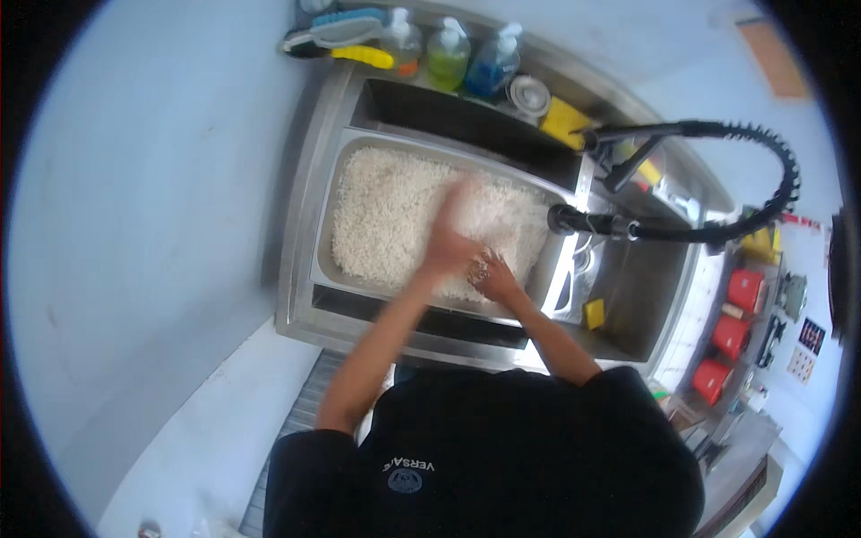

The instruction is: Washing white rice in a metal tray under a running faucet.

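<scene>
A deep rectangular steel pan (325, 222) full of white, rice-like grains (383, 208) sits in the sink before me. My left hand (452, 232) is over the grains near the pan's middle, blurred by motion, so its fingers are unclear. Just right of its wrist is my right hand (494, 276), with pale grains stuck to the fingers and no larger thing seen in it. The black spray head (565, 220) of a faucet points over the pan's right side. A pale blur, seemingly water, runs from it toward my hands.
Along the sink's back ledge stand a brush (346, 30), a clear pump bottle (401, 44), a green one (447, 57), a blue one (494, 64) and a yellow sponge (565, 123). Another yellow sponge (594, 313) lies in the right basin. The coiled faucet hose (783, 155) arches at right.
</scene>
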The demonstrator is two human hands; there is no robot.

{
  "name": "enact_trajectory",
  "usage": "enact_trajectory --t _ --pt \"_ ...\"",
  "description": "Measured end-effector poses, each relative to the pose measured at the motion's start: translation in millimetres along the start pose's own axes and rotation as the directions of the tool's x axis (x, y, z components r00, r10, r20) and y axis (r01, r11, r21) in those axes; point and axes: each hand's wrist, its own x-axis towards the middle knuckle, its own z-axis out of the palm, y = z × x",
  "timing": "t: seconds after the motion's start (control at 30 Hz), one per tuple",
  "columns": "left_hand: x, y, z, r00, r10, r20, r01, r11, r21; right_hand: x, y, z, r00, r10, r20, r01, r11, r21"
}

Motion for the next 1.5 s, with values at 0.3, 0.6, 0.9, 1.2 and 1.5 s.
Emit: enact_trajectory --t 0.3,0.6,0.9,1.2,1.5 --pt "66 113 111 0.981 0.09 0.17 -0.056 0.979 -0.196 35 16 -86 0.981 0.184 -0.059 -0.151 0.921 0.36" --pt "35 107 103 0.991 -0.03 0.129 0.053 0.982 -0.18 60 6 -94 0.886 0.369 0.28 -0.464 0.699 0.544" --pt "65 95 14 0.962 0.102 0.252 -0.135 0.984 0.116 104 -54 -105 0.958 0.038 0.283 -0.275 0.392 0.878" --pt "80 99 0 0.914 0.182 0.362 -0.249 0.957 0.147 165 -117 -104 0.968 -0.228 0.101 -0.137 -0.148 0.979" --pt "84 92 -8 0.892 0.161 0.422 -0.239 0.961 0.138 141 -105 -96 0.963 -0.256 0.089 -0.118 -0.1 0.988"
